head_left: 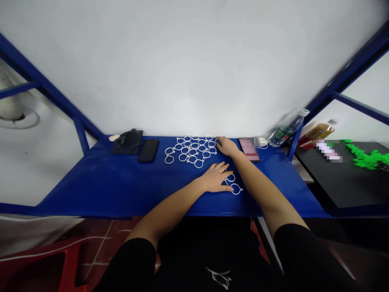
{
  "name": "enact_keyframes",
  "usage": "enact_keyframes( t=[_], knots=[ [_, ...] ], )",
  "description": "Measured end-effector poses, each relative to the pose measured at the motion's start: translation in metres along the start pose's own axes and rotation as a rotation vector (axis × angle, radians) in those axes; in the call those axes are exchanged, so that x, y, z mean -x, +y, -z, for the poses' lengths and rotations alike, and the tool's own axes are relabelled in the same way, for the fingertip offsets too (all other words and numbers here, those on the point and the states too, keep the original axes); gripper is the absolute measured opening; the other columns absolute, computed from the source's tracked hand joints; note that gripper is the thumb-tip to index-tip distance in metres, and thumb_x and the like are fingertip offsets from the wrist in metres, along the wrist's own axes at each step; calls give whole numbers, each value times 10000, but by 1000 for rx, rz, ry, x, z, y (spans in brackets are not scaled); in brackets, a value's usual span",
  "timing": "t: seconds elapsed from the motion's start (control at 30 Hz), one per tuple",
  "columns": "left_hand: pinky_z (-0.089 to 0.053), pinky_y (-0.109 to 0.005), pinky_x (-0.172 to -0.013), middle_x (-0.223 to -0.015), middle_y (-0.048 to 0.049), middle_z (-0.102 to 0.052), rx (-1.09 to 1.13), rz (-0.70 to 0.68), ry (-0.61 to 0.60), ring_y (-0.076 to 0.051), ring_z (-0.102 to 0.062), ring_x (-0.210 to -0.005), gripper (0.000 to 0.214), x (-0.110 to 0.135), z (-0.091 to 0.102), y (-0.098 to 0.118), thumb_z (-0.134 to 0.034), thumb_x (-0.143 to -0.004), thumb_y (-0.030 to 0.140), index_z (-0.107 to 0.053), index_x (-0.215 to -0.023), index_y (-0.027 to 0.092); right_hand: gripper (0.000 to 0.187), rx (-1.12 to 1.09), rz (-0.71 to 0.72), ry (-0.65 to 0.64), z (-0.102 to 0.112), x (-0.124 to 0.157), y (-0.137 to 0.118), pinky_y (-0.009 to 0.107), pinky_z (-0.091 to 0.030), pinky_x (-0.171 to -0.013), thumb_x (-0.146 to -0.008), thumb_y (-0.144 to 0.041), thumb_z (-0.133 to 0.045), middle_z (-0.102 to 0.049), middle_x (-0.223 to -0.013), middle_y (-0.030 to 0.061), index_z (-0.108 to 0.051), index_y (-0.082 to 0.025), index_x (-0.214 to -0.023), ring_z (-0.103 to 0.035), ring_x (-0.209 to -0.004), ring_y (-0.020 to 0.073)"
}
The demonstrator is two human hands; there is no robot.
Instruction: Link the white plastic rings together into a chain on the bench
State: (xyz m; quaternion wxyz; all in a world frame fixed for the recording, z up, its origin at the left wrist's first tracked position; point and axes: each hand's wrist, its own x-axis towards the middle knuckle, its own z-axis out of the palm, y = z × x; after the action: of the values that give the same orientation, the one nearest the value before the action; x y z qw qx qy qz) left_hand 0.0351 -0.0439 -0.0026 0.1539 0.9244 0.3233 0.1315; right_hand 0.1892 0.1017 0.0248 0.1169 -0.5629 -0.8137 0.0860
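Note:
On the blue tabletop (121, 190) lies a group of thin white plastic rings (192, 152) with small tabs. My right hand (227, 146) is at the right end of this group, its fingers and thumb around a white ring (217, 141) that they partly cover. Nearer to me, my left hand (216, 178) lies flat with its fingers spread. It rests beside and partly over several separate rings; two of them, an upper ring (231, 177) and a lower ring (236, 189), show past its fingers and thumb.
A black phone (148, 151) and a dark crumpled item (130, 141) lie at the left. Right of my hands are a phone with a lit pink screen (249, 150) and a leaning water bottle (288, 129). A black table (334, 182) with green pieces (369, 158) stands beyond the blue frame.

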Motion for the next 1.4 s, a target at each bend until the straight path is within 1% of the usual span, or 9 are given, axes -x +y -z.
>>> enact_keyframes(
  t=[0.23,0.4,0.57,0.7,0.8,0.9,1.13,1.27,1.4],
  knots=[
    [-419,-547,-1096,-1559,-169,-505,-52,-6,54,-392,-477,-1386,722,3,3,7,-638,-886,720,-615,-1425,240,606,-92,-66,-17,2,35,6,323,-512,-873,-1055,-428,-491,-777,-1128,169,-411,-96,-1554,-734,-1037,292],
    [-502,-460,-995,-1367,-120,-652,-24,-25,106,-331,-591,-1199,603,5,9,8,-647,-898,694,-701,-1290,239,460,-33,-39,-83,2,52,2,310,-509,-817,-958,-461,-658,-785,-1089,128,-645,-177,-1320,-734,-1003,287],
    [-542,-411,-952,-1199,-75,-733,41,-54,156,-275,-669,-1096,467,3,13,5,-653,-941,610,-724,-1204,232,340,-50,-14,-81,3,70,-5,275,-478,-730,-890,-300,-681,-785,-957,53,-683,-232,-1224,-718,-850,226],
    [-565,-413,-898,-1051,-57,-771,40,30,344,-255,-714,-977,299,1,21,-6,-680,-960,494,-756,-1080,231,396,-255,27,-4,2,84,-8,263,-471,-685,-844,-182,-617,-751,-886,18,-659,-221,-1237,-679,-755,186],
    [-573,-390,-849,-985,-49,-774,72,159,560,-230,-716,-930,189,2,27,-19,-655,-990,373,-756,-1066,232,508,-494,107,87,2,92,-10,280,-517,-705,-869,-235,-606,-741,-907,18,-571,-202,-1374,-669,-735,177],
    [-574,-379,-850,-1009,-46,-777,109,236,678,-219,-714,-946,193,2,31,-30,-649,-993,295,-737,-1150,225,438,-637,163,152,5,98,-17,292,-536,-692,-920,-327,-597,-749,-909,26,-595,-207,-1341,-661,-707,173],
    [-556,-351,-833,-953,-47,-776,72,141,705,-195,-709,-894,179,2,30,-38,-609,-1023,303,-763,-993,219,255,-615,259,208,15,104,-28,295,-538,-727,-998,-387,-571,-780,-931,58,-731,-214,-1096,-713,-799,190],
    [-528,-338,-792,-861,-47,-746,-17,119,671,-190,-684,-833,223,3,28,-39,-576,-1032,294,-747,-920,204,197,-599,372,247,14,103,-24,286,-524,-713,-1012,-336,-581,-772,-874,47,-734,-212,-998,-707,-772,180],
    [-503,-338,-766,-808,-41,-726,-75,105,632,-189,-669,-796,250,3,27,-39,-570,-1015,259,-719,-822,203,157,-589,406,222,12,102,-23,284,-511,-700,-1001,-265,-571,-763,-858,33,-710,-216,-947,-701,-756,174]
  ],
)
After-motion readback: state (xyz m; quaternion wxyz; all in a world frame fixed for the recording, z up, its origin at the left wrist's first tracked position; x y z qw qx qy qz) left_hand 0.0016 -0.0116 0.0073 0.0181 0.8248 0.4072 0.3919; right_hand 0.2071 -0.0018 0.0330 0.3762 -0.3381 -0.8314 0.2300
